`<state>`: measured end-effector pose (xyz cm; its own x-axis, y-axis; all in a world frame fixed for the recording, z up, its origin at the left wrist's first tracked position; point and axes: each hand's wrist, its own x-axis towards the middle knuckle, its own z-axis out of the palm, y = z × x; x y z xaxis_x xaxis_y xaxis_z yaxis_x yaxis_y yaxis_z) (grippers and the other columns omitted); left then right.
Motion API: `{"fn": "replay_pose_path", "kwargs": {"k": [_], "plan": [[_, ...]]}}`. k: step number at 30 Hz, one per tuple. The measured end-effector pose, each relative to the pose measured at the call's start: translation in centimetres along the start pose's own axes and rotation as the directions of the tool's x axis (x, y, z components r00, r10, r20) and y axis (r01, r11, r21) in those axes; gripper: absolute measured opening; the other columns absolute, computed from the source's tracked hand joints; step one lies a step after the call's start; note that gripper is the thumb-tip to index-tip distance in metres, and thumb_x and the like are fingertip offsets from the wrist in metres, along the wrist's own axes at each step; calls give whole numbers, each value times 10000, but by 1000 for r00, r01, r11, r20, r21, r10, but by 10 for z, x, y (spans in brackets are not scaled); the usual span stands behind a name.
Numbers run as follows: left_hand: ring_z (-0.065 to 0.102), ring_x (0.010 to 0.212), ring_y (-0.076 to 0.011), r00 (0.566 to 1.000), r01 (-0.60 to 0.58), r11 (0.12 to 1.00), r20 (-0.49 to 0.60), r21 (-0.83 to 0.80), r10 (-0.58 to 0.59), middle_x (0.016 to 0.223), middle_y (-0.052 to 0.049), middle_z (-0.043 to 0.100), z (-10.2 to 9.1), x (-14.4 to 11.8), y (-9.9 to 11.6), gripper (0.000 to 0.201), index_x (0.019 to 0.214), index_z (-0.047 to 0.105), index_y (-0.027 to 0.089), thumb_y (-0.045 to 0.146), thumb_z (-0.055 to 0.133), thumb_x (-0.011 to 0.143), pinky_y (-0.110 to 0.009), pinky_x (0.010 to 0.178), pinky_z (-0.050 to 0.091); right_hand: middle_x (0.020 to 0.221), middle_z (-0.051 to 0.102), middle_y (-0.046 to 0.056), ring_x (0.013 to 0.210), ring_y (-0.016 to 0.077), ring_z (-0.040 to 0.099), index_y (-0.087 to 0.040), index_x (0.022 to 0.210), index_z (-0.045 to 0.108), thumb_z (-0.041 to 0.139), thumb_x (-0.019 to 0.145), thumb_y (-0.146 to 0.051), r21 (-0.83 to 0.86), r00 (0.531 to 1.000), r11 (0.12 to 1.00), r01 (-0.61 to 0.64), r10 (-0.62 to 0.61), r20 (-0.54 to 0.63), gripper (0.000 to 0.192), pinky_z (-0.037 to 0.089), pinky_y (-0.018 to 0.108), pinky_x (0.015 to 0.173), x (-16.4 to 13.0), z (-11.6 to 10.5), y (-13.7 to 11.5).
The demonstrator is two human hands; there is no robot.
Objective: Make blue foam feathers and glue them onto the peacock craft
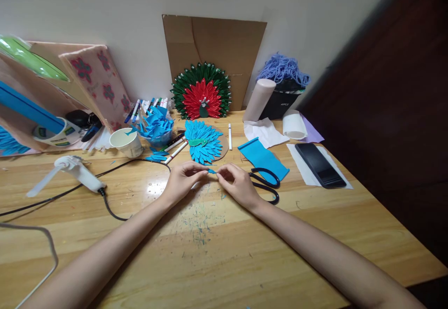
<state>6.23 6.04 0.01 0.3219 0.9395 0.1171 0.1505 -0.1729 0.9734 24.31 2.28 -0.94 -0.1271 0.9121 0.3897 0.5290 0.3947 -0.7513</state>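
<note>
Blue paper piece: in the head view I see it pinched between the fingertips of both hands, just above the wooden table. Left hand and right hand are each closed on it. Black scissors lie touching the right hand; a blue peacock craft sits just beyond.

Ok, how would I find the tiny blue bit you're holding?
Start at the wooden table and follow both arms to where the hands meet. Pinched between the left hand and right hand is a small blue paper piece, the only blue piece not lying down.
</note>
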Motion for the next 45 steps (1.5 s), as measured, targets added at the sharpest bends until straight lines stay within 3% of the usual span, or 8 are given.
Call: {"fn": "replay_pose_path", "kwargs": {"k": [17, 31, 40, 45], "plan": [[584, 732, -152, 993, -118, 964, 18, 236, 118, 823, -56, 619, 5, -5, -6, 129, 816, 634, 172, 275, 571, 773, -275, 676, 475, 746, 591, 27, 671, 152, 582, -188, 788, 554, 535, 794, -161, -23, 1000, 1000, -9, 9, 17, 33, 493, 269, 621, 0, 0, 0], [591, 710, -141, 998, 30, 999, -45, -32, -31, 771, -42, 621, 5, -2, -6, 192, 831, 600, 133, 300, 617, 738, -245, 660, 460, 762, 614, 35, 719, 154, 575, -175, 800, 582, 526, 825, -173, -38, 1000, 999, 6, -6, 18, 61, 445, 256, 651, -2, 1, 3], [540, 616, -116, 995, 56, 998, -78, -35, -59, 711, -19, 602, 0, 1, -11, 203, 815, 603, 135, 323, 611, 738, -221, 590, 414, 754, 637, 34, 729, 162, 588, -175, 762, 603, 562, 811, -188, -18, 998, 999, -50, 51, 26, 65, 446, 258, 656, 2, 2, 0], [551, 607, -122, 984, 49, 997, -170, -53, -58, 699, -22, 609, -2, 3, -10, 221, 779, 609, 134, 337, 640, 697, -226, 584, 428, 791, 642, 44, 778, 177, 591, -186, 781, 611, 526, 835, -190, -47, 999, 998, -31, 32, 32, 102, 450, 279, 699, 1, 5, 1]]}}
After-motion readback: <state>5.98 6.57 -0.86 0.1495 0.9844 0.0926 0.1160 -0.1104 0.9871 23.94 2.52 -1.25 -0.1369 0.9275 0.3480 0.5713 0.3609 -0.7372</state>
